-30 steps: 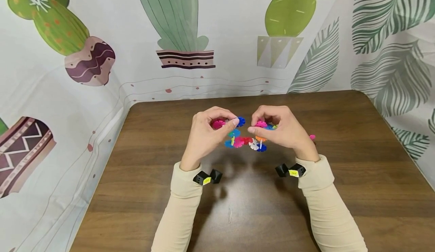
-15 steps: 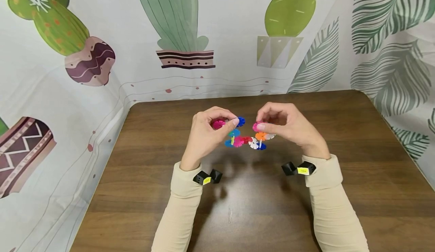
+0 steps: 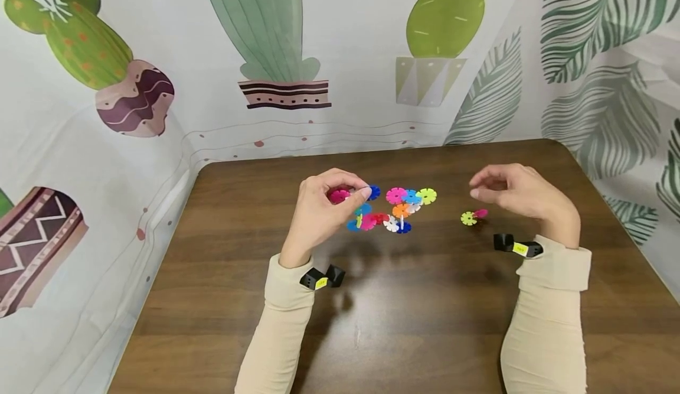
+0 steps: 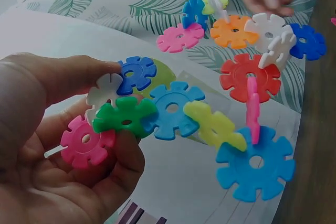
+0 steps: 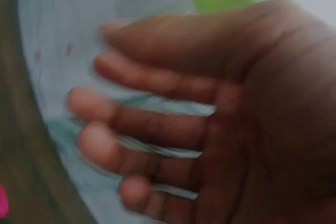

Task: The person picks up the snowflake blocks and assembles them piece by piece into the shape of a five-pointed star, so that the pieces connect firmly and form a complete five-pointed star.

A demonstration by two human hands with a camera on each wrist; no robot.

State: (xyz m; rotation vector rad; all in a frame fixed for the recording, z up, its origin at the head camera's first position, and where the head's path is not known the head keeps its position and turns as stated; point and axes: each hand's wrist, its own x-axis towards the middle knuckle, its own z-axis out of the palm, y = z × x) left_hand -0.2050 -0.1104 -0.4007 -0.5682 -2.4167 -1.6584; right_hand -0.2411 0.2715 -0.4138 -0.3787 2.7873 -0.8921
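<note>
My left hand (image 3: 332, 208) holds up a chain of joined plastic snowflake discs, gripping it at one end. In the left wrist view the thumb and fingers pinch around a white disc (image 4: 102, 97), a green disc (image 4: 125, 117) and a dark blue disc (image 4: 137, 74). From there the chain runs through a yellow disc (image 4: 214, 124), a large blue disc (image 4: 255, 163) and a red disc (image 4: 250, 77) to an orange disc (image 3: 402, 210) and a pink disc (image 3: 396, 195). My right hand (image 3: 523, 193) is off to the right, fingers relaxed and nothing in them.
On the wooden table (image 3: 425, 323), below the right hand, lie a yellow-green disc (image 3: 468, 218) and a pink disc (image 3: 480, 213) close together. A cloth printed with cacti and leaves (image 3: 361, 39) hangs behind the table.
My right hand has let go of the pink disc at the chain's far end and moved right, over the loose pieces. The left hand keeps its grip in about the same place.
</note>
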